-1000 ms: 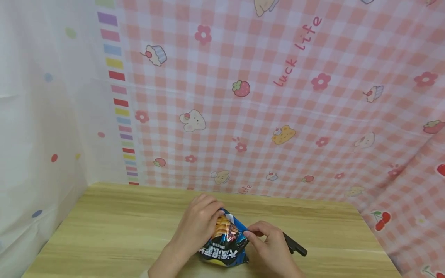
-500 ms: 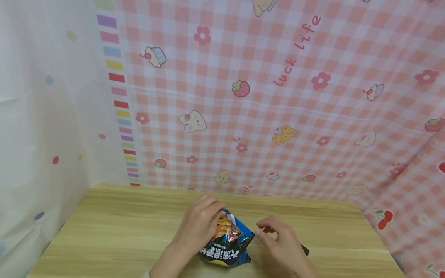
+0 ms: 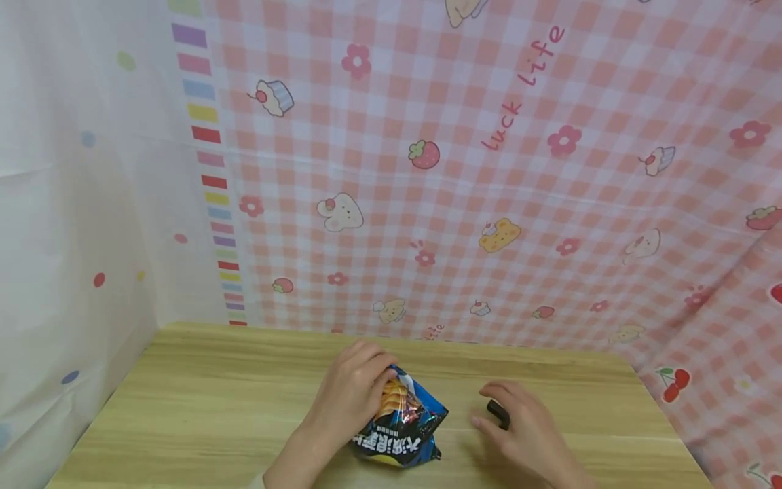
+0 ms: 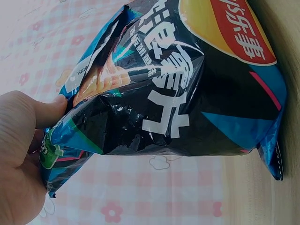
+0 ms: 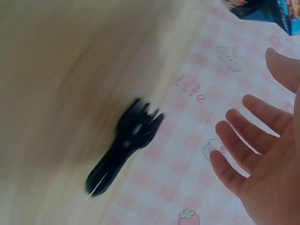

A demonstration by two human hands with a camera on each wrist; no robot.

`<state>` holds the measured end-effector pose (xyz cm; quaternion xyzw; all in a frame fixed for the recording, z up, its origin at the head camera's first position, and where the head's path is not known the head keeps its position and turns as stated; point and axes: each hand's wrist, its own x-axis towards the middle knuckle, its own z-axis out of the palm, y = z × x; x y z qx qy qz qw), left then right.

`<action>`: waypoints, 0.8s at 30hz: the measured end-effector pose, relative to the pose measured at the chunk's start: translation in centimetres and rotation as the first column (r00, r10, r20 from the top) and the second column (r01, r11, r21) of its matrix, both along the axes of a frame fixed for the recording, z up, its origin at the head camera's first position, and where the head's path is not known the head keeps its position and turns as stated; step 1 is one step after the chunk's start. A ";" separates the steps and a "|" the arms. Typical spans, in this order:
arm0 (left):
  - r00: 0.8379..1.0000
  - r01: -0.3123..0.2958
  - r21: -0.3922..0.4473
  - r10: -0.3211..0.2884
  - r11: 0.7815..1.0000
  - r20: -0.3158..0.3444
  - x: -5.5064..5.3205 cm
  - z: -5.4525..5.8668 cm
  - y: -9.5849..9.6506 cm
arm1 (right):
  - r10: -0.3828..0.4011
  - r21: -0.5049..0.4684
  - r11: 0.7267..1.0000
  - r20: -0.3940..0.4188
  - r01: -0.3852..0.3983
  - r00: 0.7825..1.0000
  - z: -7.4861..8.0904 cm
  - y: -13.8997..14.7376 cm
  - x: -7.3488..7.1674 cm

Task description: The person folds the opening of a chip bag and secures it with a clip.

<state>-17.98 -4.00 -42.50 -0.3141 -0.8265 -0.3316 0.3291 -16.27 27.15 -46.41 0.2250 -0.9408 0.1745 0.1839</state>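
A black and blue bag of potato chips [image 3: 400, 435] stands on the table. My left hand [image 3: 348, 390] pinches its upper edge between thumb and fingers, as the left wrist view also shows, where the bag [image 4: 159, 89] fills most of the picture. The pinched edge looks folded over. To the right, my right hand [image 3: 525, 428] is apart from the bag and holds nothing, its fingers spread in the right wrist view. Close to that hand lies a black clip [image 5: 124, 145] with a pronged end; in the head view the hand partly covers it.
The wooden table [image 3: 214, 407] ends at a pink checked cloth [image 3: 379, 258] that hangs behind it. A white cloth [image 3: 67, 204] hangs on the left, and more checked cloth hangs on the right.
My right hand has let go of the bag's right corner and moved right, over the black clip. The left hand keeps its hold on the bag in the same place.
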 end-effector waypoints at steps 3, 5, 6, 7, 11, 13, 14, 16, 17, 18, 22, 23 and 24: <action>1.000 -0.001 -0.002 0.001 1.000 0.002 0.0 0.0 -0.1 | -0.016 0.057 0.998 0.054 0.013 0.998 -0.2 0.7 -0.1; 1.000 -0.002 -0.002 0.002 1.000 0.004 0.0 0.0 -0.1 | -0.041 0.092 0.995 0.110 0.031 0.993 -0.3 1.3 -0.1; 1.000 -0.002 -0.002 0.002 1.000 0.005 0.0 0.1 -0.1 | -0.060 0.112 0.993 0.141 0.045 0.988 -0.4 1.5 -0.1; 1.000 -0.003 -0.003 0.003 1.000 0.007 0.0 0.1 -0.1 | -0.079 0.131 0.990 0.171 0.057 0.982 -0.5 1.7 -0.1; 1.000 -0.008 -0.011 0.008 1.000 0.015 0.0 0.1 -0.1 | -0.141 0.209 0.974 0.268 0.086 0.953 -0.7 2.5 -0.1; 1.000 -0.013 -0.014 0.013 1.000 0.018 0.1 0.1 -0.1 | -0.156 0.236 0.968 0.301 0.085 0.941 -0.8 2.8 -0.2; 1.000 -0.015 -0.016 0.016 1.000 0.020 0.1 0.1 -0.1 | -0.163 0.246 0.966 0.315 0.085 0.935 -0.8 3.0 -0.2; 1.000 -0.019 -0.019 0.020 1.000 0.024 0.1 0.0 0.0 | -0.175 0.258 0.962 0.338 0.088 0.925 -0.9 3.2 -0.3; 0.999 -0.022 -0.020 0.022 1.000 0.023 0.1 0.0 0.0 | -0.182 0.262 0.961 0.345 0.092 0.921 -1.0 3.4 -0.4; 0.999 -0.024 -0.019 0.024 1.000 0.022 0.1 0.0 0.0 | -0.189 0.267 0.959 0.350 0.096 0.918 -1.1 3.5 -0.4; 1.000 -0.022 -0.022 0.023 0.999 0.015 0.1 0.1 0.0 | -0.225 0.287 0.950 0.350 0.124 0.909 -1.3 3.9 -0.6; 1.000 -0.022 -0.022 0.022 1.000 0.013 0.1 0.1 0.0 | -0.231 0.293 0.947 0.348 0.129 0.909 -1.3 4.0 -0.7; 1.000 -0.021 -0.022 0.022 1.000 0.013 0.0 0.1 0.0 | -0.236 0.298 0.945 0.343 0.133 0.909 -1.3 4.0 -0.7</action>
